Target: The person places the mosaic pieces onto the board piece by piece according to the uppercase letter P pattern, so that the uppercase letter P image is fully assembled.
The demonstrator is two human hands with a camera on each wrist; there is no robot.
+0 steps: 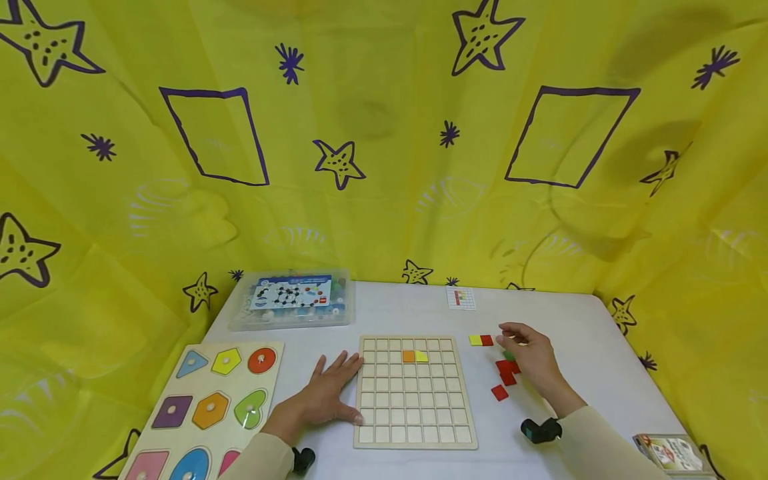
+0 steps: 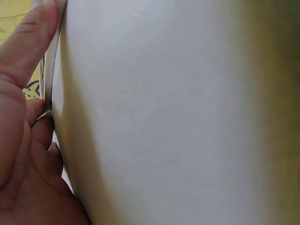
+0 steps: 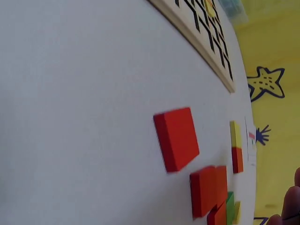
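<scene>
A wooden grid board [image 1: 411, 443] lies in front of me, with an orange tile [image 1: 409, 357] and a yellow tile [image 1: 422, 357] side by side in its upper cells. My left hand [image 1: 324, 395] is spread at the board's left edge, fingertips and thumb against the frame. Over the loose tiles to the board's right hovers my right hand [image 1: 531, 353], its fingers loosely bent and no tile visible between them. Beneath and beside it are a green tile [image 1: 509, 356] and several red tiles, one red tile [image 3: 178, 138] lying nearest in the right wrist view.
A yellow-and-red pair of tiles [image 1: 481, 340] lies left of the right fingertips. Behind stands a small pattern card [image 1: 461, 299]. At left are a shape puzzle board [image 1: 201, 380] and a clear plastic case [image 1: 291, 300]. A card box [image 1: 672, 455] sits at the right front.
</scene>
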